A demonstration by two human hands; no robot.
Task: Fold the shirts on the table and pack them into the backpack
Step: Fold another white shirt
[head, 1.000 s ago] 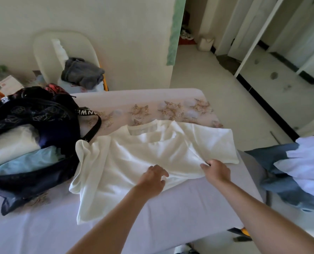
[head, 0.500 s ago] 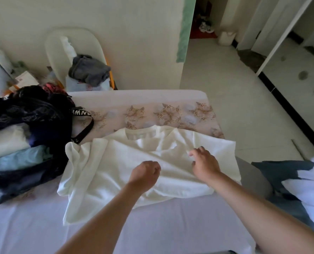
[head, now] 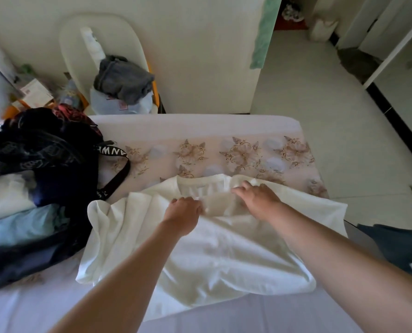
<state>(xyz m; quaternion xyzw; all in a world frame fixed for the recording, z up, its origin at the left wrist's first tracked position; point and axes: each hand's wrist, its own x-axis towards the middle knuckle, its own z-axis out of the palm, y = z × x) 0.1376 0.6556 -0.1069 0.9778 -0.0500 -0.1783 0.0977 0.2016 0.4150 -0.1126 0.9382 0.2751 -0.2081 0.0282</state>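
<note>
The black backpack (head: 44, 164) sits open on the left of the table (head: 200, 128), with folded shirts (head: 19, 227) inside. Just beside it lies the white shirt (head: 224, 255). The left hand (head: 183, 213) is curled and grips the shirt's cloth below the collar. The right hand (head: 258, 198) pinches cloth by the collar.

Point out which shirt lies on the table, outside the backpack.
The white shirt, held near its collar by the left hand and right hand. The cream shirt and light blue shirt are tucked inside the dark backpack.
</note>
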